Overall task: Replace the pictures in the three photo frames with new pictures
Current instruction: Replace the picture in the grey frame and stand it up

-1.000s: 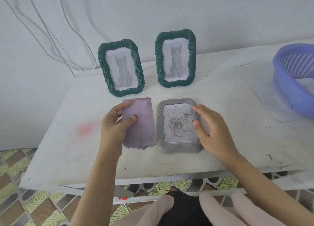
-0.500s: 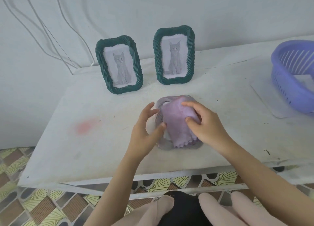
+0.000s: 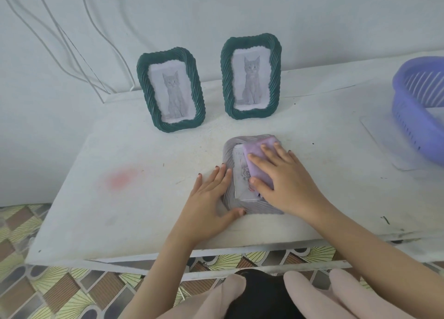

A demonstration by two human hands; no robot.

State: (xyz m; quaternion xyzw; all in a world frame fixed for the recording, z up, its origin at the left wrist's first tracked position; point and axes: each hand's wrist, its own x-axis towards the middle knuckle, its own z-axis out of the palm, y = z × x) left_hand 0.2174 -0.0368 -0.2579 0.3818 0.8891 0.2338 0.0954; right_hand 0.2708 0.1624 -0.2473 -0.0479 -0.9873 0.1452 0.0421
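flat, grey frame [image 3: 230, 199] lengthwise toward wall

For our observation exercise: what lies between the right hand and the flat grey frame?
Head view: a purple cloth, pressed by the right hand onto the grey frame.

Left upright frame [image 3: 171, 89] and right upright frame [image 3: 251, 76] stand side by side at the rear of the surface [image 3: 120, 210]. Flat frame [image 3: 229, 150] lies before the latter, cloth [image 3: 258, 150] on it; basket [image 3: 408, 117] far right.
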